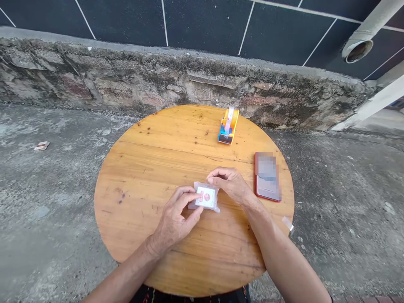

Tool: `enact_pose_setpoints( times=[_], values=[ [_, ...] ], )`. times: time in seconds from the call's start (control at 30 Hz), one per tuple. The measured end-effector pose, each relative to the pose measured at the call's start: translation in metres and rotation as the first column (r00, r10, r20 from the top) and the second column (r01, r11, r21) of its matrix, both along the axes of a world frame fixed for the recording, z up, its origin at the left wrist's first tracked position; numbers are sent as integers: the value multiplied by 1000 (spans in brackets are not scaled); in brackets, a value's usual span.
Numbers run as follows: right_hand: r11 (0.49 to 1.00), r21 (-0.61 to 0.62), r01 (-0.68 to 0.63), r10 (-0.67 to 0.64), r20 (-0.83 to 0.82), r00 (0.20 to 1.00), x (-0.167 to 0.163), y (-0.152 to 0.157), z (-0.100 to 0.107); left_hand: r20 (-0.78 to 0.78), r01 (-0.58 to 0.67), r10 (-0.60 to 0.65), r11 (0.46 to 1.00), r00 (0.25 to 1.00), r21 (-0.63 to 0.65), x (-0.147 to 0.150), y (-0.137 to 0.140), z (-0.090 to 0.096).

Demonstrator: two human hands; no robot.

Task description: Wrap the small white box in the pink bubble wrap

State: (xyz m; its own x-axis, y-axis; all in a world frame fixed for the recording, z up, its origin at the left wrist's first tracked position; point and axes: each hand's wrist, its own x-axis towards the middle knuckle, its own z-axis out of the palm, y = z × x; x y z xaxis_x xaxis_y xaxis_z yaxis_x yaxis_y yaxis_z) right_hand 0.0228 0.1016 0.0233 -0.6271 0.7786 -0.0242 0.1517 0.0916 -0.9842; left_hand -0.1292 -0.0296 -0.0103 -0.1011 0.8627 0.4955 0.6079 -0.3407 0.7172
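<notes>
A small white box (206, 198) with red print lies on the table inside a clear plastic wrap (216, 208). My left hand (179, 210) grips the box from the left, fingers on its top and thumb along the near edge. At the far right corner of the wrap, my right hand (232, 183) pinches the plastic between thumb and index finger. Farther back stands a yellow and blue tape dispenser (229, 126) with a roll of clear tape on it.
The round wooden table (142, 168) carries a phone in a red case (267, 176) on the right. A short strip of clear tape (288, 224) hangs at its right edge. Behind runs a stone ledge (142, 80) below a dark wall; a crumpled packet (42, 146) lies on the ground.
</notes>
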Motion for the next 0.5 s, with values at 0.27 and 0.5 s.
enact_pose_setpoints(
  times=[0.27,0.5],
  values=[
    [997,-26,-73,73,-3,997,2,-5,2,12,-26,26,1000,1000,13,3,1,0],
    [988,83,-131,129,37,991,4,-2,1,35,-29,29,999,999,16,5,2,-1]
  ],
)
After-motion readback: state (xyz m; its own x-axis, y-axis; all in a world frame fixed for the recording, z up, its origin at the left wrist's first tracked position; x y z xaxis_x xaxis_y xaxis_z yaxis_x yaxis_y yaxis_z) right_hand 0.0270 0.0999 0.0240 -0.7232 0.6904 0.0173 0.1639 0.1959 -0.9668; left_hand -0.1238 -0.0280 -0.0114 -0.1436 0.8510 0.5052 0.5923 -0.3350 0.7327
